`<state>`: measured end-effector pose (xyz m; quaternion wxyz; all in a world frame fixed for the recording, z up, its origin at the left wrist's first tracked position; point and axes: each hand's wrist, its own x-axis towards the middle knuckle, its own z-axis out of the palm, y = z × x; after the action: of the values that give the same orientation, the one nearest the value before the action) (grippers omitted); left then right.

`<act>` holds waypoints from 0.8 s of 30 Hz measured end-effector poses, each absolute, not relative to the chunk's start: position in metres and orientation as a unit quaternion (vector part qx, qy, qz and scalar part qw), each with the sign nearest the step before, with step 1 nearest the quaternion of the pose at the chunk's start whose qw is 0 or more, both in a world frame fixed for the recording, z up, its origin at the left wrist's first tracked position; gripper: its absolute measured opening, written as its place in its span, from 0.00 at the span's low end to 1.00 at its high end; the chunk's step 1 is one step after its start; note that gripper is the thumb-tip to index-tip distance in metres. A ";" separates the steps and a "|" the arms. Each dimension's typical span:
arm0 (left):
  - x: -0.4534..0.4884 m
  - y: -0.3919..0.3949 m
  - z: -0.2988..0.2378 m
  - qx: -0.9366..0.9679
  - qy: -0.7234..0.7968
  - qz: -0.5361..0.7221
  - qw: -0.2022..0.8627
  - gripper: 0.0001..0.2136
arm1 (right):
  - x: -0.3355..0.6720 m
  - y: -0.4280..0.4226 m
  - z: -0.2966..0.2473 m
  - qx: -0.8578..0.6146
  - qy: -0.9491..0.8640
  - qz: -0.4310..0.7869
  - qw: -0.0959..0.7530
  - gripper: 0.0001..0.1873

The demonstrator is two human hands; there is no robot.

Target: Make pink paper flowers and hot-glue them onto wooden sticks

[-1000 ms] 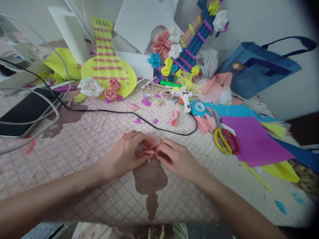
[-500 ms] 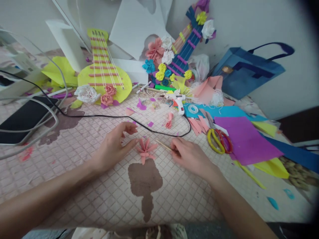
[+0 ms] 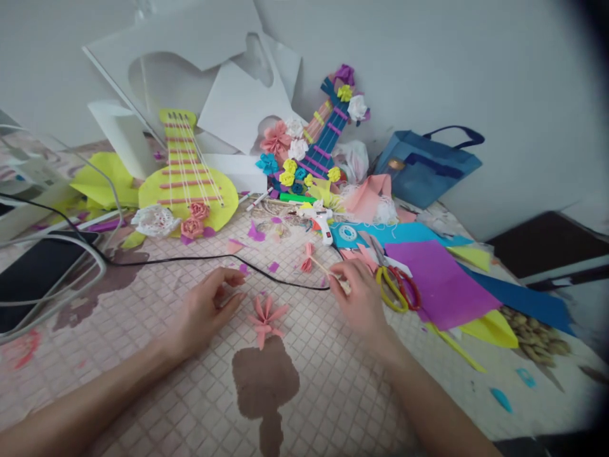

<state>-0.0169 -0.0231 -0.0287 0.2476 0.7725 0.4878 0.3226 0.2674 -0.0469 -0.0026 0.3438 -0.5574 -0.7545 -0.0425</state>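
Observation:
A pink folded-paper flower (image 3: 266,316) lies on the quilted pink cloth (image 3: 333,393) between my hands. My left hand (image 3: 202,314) rests on the cloth just left of it, fingers loosely curled and apart, holding nothing. My right hand (image 3: 358,298) is to the flower's right, pinched on a thin wooden stick (image 3: 326,271) whose far end points toward a small pink folded fan piece (image 3: 307,257). A black cable (image 3: 200,259) runs across the cloth behind both hands.
Scissors with yellow and red handles (image 3: 397,289) lie right of my right hand on purple paper (image 3: 440,282). A white glue gun (image 3: 321,222), a yellow paper guitar (image 3: 185,181), a blue flower-covered guitar (image 3: 316,146) and a blue bag (image 3: 423,165) stand behind. A dark tablet (image 3: 33,273) lies left.
Both hands let go of the pink flower, which now lies alone. My right hand picked up the thin stick and moved right and away. The view tilted upward.

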 end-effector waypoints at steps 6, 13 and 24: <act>-0.012 -0.030 -0.023 0.768 0.473 0.317 0.292 0.03 | 0.228 -0.072 -0.019 -0.339 -0.892 0.128 0.271 0.11; -0.009 -0.032 -0.027 0.728 0.470 0.320 0.384 0.05 | 0.239 -0.057 -0.025 -0.372 -0.885 0.107 0.258 0.19; -0.009 -0.027 -0.027 0.669 0.523 0.333 0.411 0.11 | 0.246 -0.050 -0.033 -0.365 -0.878 0.170 0.257 0.16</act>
<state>-0.0087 -0.0267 -0.0273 0.4109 0.6685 0.5227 0.3333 0.2461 -0.0496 -0.0334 0.2575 -0.3652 -0.8784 0.1699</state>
